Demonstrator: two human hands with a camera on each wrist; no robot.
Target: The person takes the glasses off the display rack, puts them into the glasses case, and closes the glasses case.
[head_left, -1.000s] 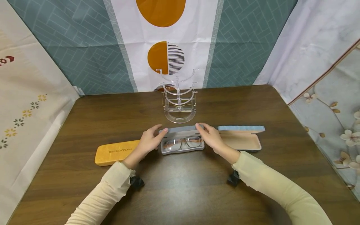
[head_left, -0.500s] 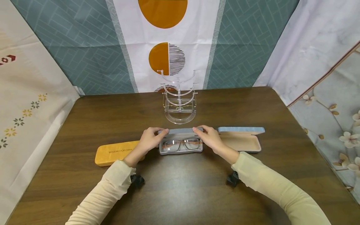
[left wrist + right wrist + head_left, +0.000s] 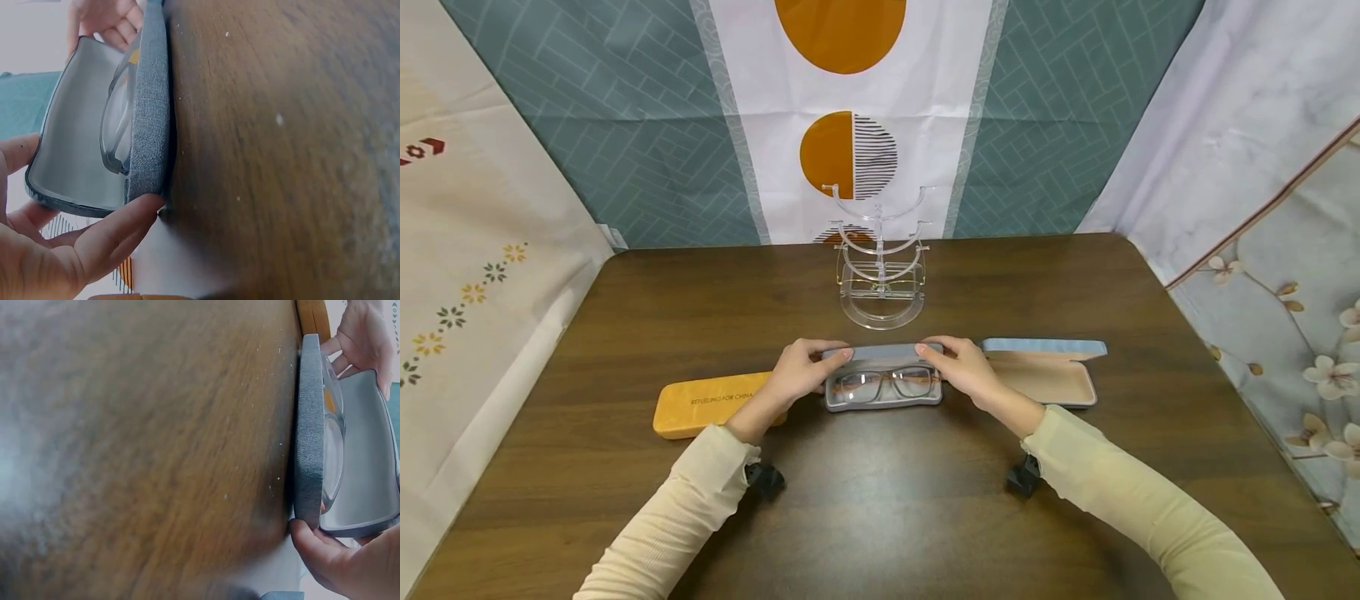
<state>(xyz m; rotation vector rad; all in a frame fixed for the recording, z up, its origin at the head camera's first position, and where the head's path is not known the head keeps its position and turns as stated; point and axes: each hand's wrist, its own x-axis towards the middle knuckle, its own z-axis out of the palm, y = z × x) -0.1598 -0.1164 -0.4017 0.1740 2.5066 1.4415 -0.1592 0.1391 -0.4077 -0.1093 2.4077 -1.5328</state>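
A grey glasses case (image 3: 883,405) stands with its lid up at the middle of the table, and glasses (image 3: 886,384) lie folded inside. My left hand (image 3: 797,372) grips its left end, thumb at the lid's edge and other fingers around the side. At the right end my right hand (image 3: 964,367) grips the case likewise. In the left wrist view, fingers of the left hand (image 3: 81,244) touch both lid and base (image 3: 151,119). The right wrist view shows the right hand (image 3: 350,556) holding the lid (image 3: 365,456) and base at that end.
A yellow case (image 3: 711,402) lies shut at the left, partly behind the left forearm. To the right is an opened case (image 3: 1045,380) with a blue lid and beige lining. Behind the grey case stands a clear display rack (image 3: 882,317) with thin-framed glasses on its lower part.
The grey case has shifted slightly left and its lid has tilted a little forward. My right hand has moved slightly left with it, its thumb now on the lid.
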